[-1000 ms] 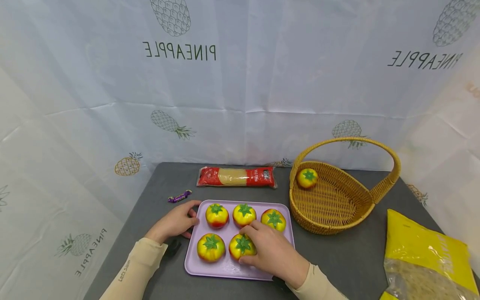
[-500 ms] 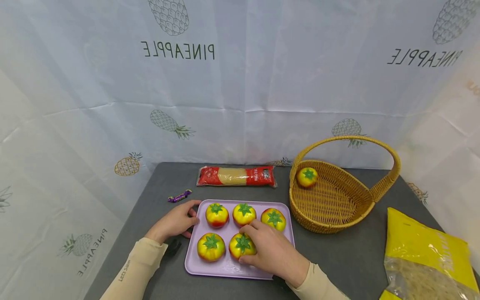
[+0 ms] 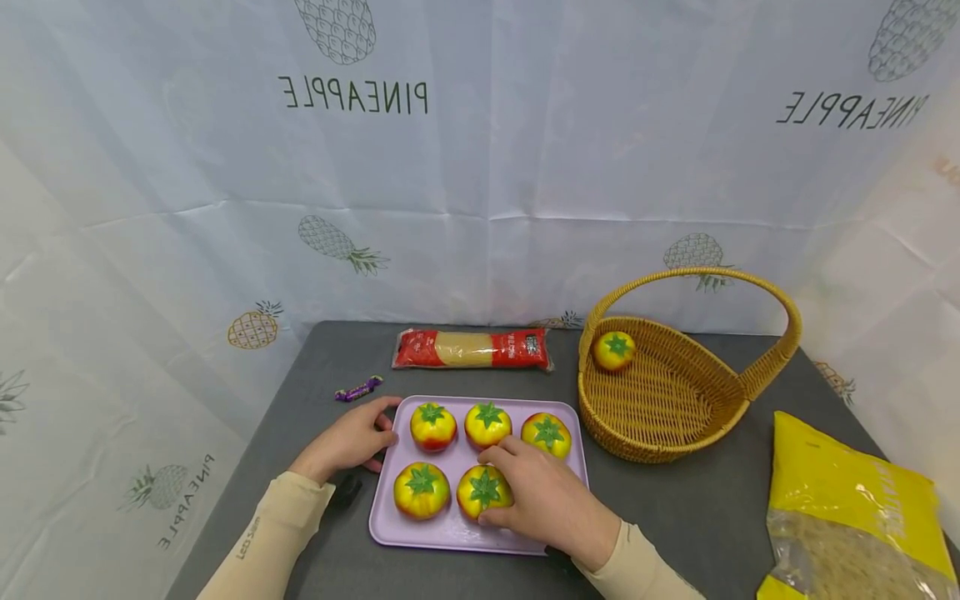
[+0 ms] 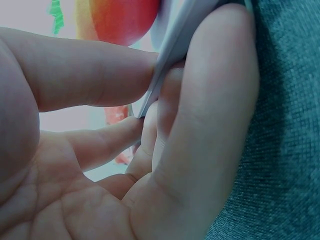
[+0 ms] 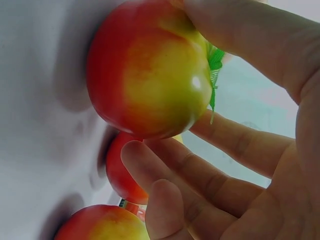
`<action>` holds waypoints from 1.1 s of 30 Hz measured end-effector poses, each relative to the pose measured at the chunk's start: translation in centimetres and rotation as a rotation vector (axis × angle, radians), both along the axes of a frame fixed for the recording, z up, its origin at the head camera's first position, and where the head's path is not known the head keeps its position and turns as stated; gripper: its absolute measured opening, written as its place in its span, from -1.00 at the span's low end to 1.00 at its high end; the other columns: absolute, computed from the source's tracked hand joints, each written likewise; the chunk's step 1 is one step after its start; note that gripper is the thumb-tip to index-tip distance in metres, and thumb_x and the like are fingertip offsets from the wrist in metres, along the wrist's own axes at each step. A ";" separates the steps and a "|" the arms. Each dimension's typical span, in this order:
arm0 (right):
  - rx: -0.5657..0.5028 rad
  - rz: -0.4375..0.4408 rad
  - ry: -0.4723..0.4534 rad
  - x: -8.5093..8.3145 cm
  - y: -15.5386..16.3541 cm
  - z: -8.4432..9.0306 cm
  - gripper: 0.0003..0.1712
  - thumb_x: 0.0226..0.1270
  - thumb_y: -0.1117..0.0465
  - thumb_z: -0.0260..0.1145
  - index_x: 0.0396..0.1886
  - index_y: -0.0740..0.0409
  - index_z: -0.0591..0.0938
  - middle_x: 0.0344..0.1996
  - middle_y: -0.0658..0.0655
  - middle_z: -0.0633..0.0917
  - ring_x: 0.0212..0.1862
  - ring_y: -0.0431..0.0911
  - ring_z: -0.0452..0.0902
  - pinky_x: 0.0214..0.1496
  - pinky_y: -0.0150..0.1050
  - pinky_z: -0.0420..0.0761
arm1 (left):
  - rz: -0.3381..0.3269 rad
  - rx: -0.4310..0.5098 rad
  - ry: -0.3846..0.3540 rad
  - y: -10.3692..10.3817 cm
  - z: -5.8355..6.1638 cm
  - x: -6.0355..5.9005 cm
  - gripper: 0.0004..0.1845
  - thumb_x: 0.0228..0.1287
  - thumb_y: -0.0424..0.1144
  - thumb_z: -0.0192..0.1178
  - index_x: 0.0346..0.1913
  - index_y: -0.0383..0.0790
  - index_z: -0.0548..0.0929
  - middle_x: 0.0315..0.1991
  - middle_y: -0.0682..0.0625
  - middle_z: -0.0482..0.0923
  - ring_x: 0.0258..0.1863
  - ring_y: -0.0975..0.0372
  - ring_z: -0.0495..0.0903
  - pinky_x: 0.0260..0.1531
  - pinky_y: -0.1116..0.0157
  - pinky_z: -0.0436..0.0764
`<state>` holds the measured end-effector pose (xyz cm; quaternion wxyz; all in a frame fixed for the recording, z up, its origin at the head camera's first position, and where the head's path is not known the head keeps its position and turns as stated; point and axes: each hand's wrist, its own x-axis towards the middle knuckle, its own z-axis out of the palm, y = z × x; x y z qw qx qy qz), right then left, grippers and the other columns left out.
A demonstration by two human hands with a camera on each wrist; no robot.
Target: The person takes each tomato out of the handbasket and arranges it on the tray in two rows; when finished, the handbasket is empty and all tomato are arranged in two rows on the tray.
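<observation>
A lilac tray [image 3: 450, 533] on the grey table holds several yellow-red toy tomatoes with green tops. My right hand [image 3: 501, 488] curls round the front middle tomato [image 3: 480, 493]. In the right wrist view its fingers [image 5: 200, 180] and thumb wrap that tomato [image 5: 150, 75], which still sits on the tray. My left hand [image 3: 377, 431] holds the tray's left edge. The left wrist view shows its thumb above and fingers [image 4: 210, 110] below the tray rim [image 4: 172, 55]. One more tomato [image 3: 615, 350] lies in the wicker basket [image 3: 675, 400] to the right.
A red packet of noodles [image 3: 471, 348] lies behind the tray, with a small purple sweet [image 3: 358, 389] to the left. A yellow bag [image 3: 847, 508] sits at the front right. A small black object [image 3: 347, 490] lies by my left wrist. A pineapple-print cloth hangs behind.
</observation>
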<state>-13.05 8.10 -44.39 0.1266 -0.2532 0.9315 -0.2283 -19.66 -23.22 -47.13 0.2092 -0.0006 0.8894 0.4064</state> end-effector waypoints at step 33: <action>-0.059 -0.031 0.087 -1.8 4.2 3.5 -0.31 0.14 -0.11 0.72 0.23 -0.03 0.72 0.08 0.02 0.71 -0.03 -0.12 0.62 0.04 -0.12 0.73 | 0.002 -0.038 -0.004 0.0 0.1 -0.1 -0.31 0.46 -0.33 0.32 0.59 -0.16 0.40 -0.06 -0.16 0.56 -0.32 0.11 0.63 -0.41 0.21 0.84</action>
